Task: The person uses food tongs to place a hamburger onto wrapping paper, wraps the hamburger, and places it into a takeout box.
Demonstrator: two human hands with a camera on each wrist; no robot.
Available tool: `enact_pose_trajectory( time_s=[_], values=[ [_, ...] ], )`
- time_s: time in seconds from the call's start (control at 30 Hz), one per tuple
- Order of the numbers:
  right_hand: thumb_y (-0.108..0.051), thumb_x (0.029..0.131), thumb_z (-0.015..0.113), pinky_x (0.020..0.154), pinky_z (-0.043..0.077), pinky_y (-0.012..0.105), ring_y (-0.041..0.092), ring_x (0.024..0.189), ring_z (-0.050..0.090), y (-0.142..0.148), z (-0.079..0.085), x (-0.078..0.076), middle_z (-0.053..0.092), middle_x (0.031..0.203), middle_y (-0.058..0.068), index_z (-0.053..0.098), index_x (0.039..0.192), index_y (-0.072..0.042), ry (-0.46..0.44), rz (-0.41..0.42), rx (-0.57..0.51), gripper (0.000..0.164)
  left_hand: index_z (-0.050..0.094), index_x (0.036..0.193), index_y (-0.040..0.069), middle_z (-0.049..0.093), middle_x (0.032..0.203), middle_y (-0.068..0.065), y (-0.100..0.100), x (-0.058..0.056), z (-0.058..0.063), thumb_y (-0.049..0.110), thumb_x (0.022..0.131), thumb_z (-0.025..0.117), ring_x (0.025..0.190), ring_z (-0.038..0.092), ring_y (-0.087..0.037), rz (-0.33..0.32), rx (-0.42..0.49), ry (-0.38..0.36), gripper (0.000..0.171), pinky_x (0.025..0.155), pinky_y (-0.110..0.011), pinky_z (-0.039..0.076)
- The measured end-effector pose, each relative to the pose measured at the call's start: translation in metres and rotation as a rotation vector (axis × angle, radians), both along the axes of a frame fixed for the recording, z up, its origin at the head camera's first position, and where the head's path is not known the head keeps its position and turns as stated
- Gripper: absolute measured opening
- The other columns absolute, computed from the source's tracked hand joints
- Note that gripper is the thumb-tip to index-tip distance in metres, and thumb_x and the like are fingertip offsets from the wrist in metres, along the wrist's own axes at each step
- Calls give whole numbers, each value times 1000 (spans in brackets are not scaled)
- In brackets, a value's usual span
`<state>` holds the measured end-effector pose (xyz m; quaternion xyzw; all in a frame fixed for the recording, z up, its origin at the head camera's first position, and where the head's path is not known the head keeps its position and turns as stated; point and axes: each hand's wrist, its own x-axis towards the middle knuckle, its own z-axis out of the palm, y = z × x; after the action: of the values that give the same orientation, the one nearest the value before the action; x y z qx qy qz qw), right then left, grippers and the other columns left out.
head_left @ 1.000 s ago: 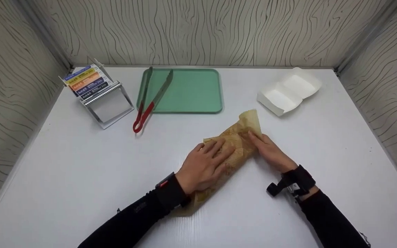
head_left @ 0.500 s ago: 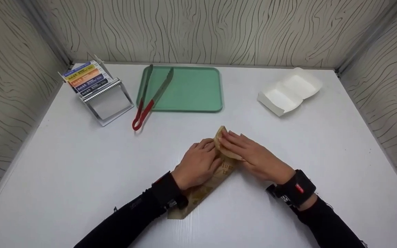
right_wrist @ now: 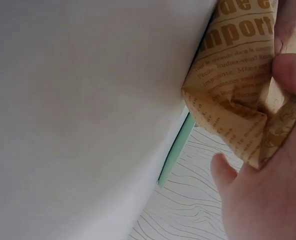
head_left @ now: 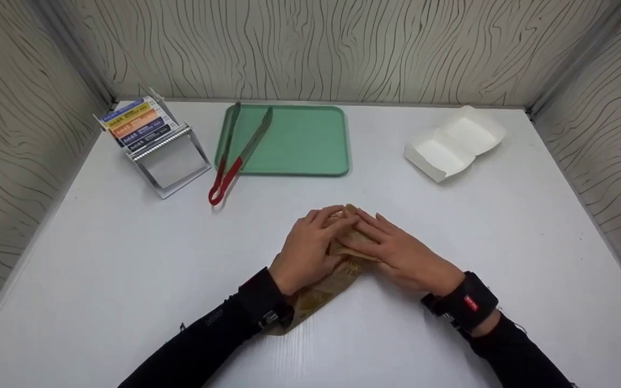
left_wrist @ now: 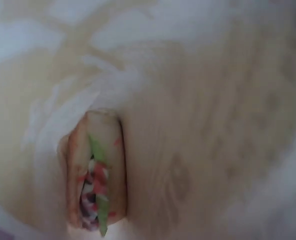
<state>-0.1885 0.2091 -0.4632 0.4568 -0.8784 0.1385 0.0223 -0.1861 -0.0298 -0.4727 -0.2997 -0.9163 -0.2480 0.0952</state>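
Observation:
A brown printed paper wrapper (head_left: 324, 299) lies at a slant on the table under both hands. Inside it, the left wrist view shows a sandwich (left_wrist: 105, 170) with green and red filling, somewhat blurred. My left hand (head_left: 308, 250) grips the wrapper from above, fingers bent over its upper part and thumb on the near side. Along the wrapper's folded end my right hand (head_left: 407, 256) presses with mostly straight fingers; its thumb is hidden in the head view. Close up in the right wrist view, the wrapper (right_wrist: 233, 75) is creased into a fold beside the right palm (right_wrist: 268, 200).
A green tray (head_left: 299, 143) stands at the back, with red-handled tongs (head_left: 229, 175) lying across its left side. At back left is a metal rack (head_left: 170, 161) holding colourful label strips (head_left: 135, 126). A white lidded box (head_left: 453, 143) lies unfolded at back right.
The right hand has folded the wrapper's far end over toward the left hand. The left hand's fingers have shifted up onto that fold, and the hands now meet there.

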Motion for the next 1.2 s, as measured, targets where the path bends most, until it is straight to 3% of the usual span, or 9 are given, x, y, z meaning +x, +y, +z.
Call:
enact_pose_trajectory(
  time_s=[0.1, 0.2, 0.43, 0.5, 0.67, 0.83, 0.93, 1.07, 1.2],
  values=[
    [-13, 104, 50, 123, 26, 58, 33, 157, 25, -4, 1, 4, 24, 172, 11, 34, 163, -28, 60, -44, 64, 63, 48, 156, 26, 38, 166, 5, -3, -2, 3, 47, 92, 75, 137, 50, -20, 2, -68, 56, 72, 103, -48, 48],
    [-28, 106, 52, 123, 27, 57, 33, 156, 28, -9, 0, 9, 28, 170, 12, 36, 162, -25, 130, -84, 109, 58, 41, 160, 21, 33, 169, 8, -5, -5, 5, 53, 96, 68, 143, 45, -19, -21, -142, 74, 76, 107, -47, 46],
    [-55, 98, 62, 123, 28, 54, 30, 155, 32, -11, -4, 8, 31, 169, 11, 39, 161, -21, 236, -107, 113, 75, 43, 159, 20, 42, 164, 7, -12, -16, 6, 59, 99, 60, 153, 36, -19, -60, -230, 155, 74, 121, -42, 34],
    [-52, 99, 63, 123, 28, 55, 29, 155, 32, -9, -4, 5, 31, 169, 10, 38, 162, -24, 238, -98, 121, 73, 40, 160, 18, 40, 166, 6, -14, -18, 6, 56, 101, 58, 155, 32, -19, -97, -249, 175, 73, 124, -41, 30],
    [-13, 96, 64, 122, 28, 57, 29, 154, 35, 1, -3, -4, 35, 168, 8, 41, 160, -28, 232, -81, 129, 70, 37, 162, 20, 38, 167, 2, -21, -23, 5, 45, 106, 55, 157, 29, -20, -182, -298, 197, 64, 128, -40, 23],
    [-3, 88, 60, 122, 29, 56, 30, 153, 37, -1, -2, -2, 37, 166, 11, 43, 159, -24, 237, -95, 118, 76, 34, 163, 19, 38, 167, -1, -25, -25, 2, 42, 107, 53, 156, 31, -22, -209, -309, 145, 63, 128, -43, 23],
    [-16, 96, 58, 122, 28, 54, 32, 153, 36, -7, -2, 4, 36, 166, 15, 44, 158, -18, 208, -127, 107, 64, 32, 164, 18, 36, 168, 0, -25, -26, 1, 40, 108, 53, 157, 30, -23, -209, -295, 96, 63, 128, -45, 22],
    [-29, 108, 50, 125, 21, 49, 36, 155, 30, -17, -2, 9, 33, 167, 17, 45, 157, -11, 57, -188, 21, 52, 32, 164, 18, 35, 168, 1, -25, -25, 0, 39, 107, 53, 157, 29, -25, -197, -257, 24, 64, 128, -47, 22],
    [-20, 109, 49, 127, 22, 49, 35, 153, 34, -25, -4, 5, 41, 163, 15, 54, 150, -7, -20, -237, -115, 43, 29, 164, 14, 34, 169, -1, -25, -24, 1, 38, 108, 53, 154, 33, -26, -193, -180, -70, 65, 123, -47, 33]
  ],
)
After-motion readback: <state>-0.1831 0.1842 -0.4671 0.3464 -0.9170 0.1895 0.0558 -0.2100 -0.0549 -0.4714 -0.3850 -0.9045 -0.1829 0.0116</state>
